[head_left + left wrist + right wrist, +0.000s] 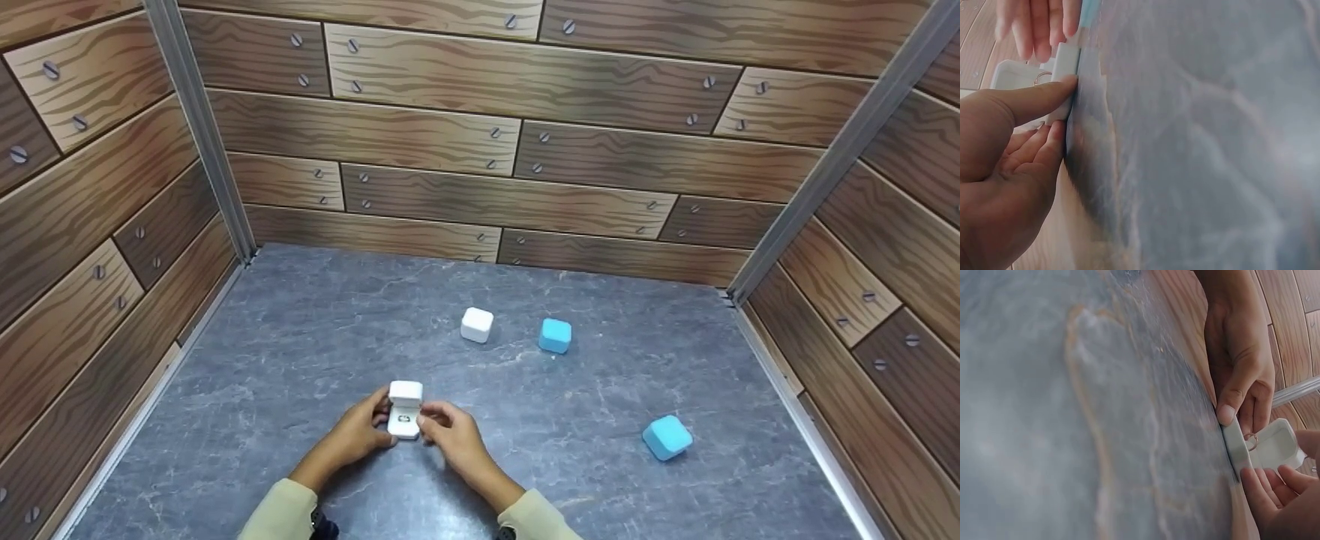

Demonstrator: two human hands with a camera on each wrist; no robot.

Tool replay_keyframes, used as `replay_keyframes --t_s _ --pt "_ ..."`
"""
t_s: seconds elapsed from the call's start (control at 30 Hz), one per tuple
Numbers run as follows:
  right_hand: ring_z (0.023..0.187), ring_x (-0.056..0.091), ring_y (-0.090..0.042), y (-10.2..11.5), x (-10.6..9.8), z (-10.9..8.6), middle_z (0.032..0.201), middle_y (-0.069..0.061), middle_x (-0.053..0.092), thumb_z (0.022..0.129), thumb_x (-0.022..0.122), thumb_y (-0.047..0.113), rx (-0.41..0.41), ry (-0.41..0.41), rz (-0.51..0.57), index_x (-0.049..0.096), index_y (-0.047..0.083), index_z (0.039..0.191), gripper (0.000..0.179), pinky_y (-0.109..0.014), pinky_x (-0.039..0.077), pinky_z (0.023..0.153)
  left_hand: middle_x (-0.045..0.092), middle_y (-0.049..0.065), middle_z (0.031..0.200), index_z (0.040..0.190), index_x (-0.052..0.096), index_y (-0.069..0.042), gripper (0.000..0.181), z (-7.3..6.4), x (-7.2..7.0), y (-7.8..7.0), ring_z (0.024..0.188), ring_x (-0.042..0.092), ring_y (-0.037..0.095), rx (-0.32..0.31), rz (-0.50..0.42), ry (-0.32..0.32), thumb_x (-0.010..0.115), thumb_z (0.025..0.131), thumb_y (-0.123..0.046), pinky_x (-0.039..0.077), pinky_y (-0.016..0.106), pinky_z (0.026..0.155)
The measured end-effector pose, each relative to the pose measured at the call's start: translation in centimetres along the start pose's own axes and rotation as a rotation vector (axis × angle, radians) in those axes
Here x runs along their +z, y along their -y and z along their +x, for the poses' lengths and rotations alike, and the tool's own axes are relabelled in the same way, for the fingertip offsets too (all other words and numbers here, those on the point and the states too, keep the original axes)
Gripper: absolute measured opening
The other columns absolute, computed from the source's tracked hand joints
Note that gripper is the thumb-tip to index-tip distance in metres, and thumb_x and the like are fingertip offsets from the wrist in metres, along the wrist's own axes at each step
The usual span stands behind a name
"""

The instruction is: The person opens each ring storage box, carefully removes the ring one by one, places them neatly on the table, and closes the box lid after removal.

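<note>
A white ring box [406, 391] stands with its lid raised, near the front of the grey surface. Inside it a ring [1251, 440] sits upright in the base. My left hand [354, 435] grips the box from the left, thumb on the front of the base and fingers around the side. On the opposite side is my right hand [459, 441], its fingertips touching or very close to the box's right edge. In the left wrist view the fingers [1040, 28] of that right hand look fairly straight; exact contact is hard to tell.
A closed white box [477, 325] and a blue box [555, 336] stand farther back. Another blue box [667, 438] is off to the right. Wood-patterned walls [420, 135] enclose the grey surface [315, 322] at the back and both sides.
</note>
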State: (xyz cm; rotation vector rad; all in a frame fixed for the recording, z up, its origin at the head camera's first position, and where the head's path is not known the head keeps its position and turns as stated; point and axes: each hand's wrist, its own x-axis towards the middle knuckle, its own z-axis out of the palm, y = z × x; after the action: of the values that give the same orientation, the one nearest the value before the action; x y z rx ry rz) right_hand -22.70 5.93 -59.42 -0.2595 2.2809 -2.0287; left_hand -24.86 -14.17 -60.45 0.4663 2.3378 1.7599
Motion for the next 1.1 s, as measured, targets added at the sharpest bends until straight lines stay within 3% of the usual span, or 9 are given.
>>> replay_keyframes --t_s 0.13,0.23,0.43,0.67,1.1 --pt "0.069 0.065 -0.026 1.6 0.5 -0.6 0.096 -0.024 0.069 0.092 0.066 0.002 -0.002 0.017 -0.013 0.063 -0.016 0.115 0.028 -0.05 0.06 0.068 0.056 0.034 0.129 0.149 0.027 0.018 0.093 0.1 -0.1 -0.2 0.121 0.059 0.043 -0.009 0.0 -0.01 0.071 0.067 0.024 0.054 0.039 0.099" --pt "0.067 0.063 -0.025 1.6 1.0 -0.5 0.098 -0.024 0.067 0.09 0.067 -0.002 -0.017 0.022 -0.035 0.064 -0.015 0.114 0.027 -0.051 0.06 0.064 0.056 0.034 0.13 0.149 0.028 0.016 0.093 0.2 -0.1 -0.3 0.12 0.059 0.042 -0.009 0.017 -0.008 0.071 0.067 0.024 0.055 0.037 0.098" --pt "0.061 0.06 -0.017 -0.7 1.6 0.5 0.097 -0.015 0.063 0.088 0.07 -0.001 -0.038 -0.011 -0.109 0.069 -0.007 0.11 0.023 -0.037 0.058 0.051 0.057 0.034 0.128 0.148 0.028 0.018 0.092 0.4 0.1 -0.1 0.119 0.059 0.043 0.033 0.002 0.012 0.07 0.065 0.025 0.055 0.037 0.097" --pt "0.055 0.055 -0.011 -1.3 1.8 0.9 0.09 -0.008 0.063 0.087 0.071 0.002 -0.048 -0.043 -0.14 0.073 -0.001 0.103 0.016 -0.021 0.049 0.045 0.057 0.033 0.128 0.147 0.029 0.018 0.093 0.1 0.1 0.1 0.12 0.058 0.043 0.028 -0.02 0.001 0.07 0.064 0.025 0.054 0.04 0.098" --pt "0.053 0.053 -0.005 -1.4 2.6 1.6 0.082 -0.001 0.064 0.084 0.072 -0.001 -0.067 -0.107 -0.198 0.075 0.002 0.092 0.009 -0.021 0.048 0.042 0.056 0.032 0.129 0.147 0.032 0.016 0.09 0.2 0.0 0.3 0.121 0.058 0.042 -0.001 0.014 0.009 0.069 0.065 0.024 0.055 0.032 0.096"
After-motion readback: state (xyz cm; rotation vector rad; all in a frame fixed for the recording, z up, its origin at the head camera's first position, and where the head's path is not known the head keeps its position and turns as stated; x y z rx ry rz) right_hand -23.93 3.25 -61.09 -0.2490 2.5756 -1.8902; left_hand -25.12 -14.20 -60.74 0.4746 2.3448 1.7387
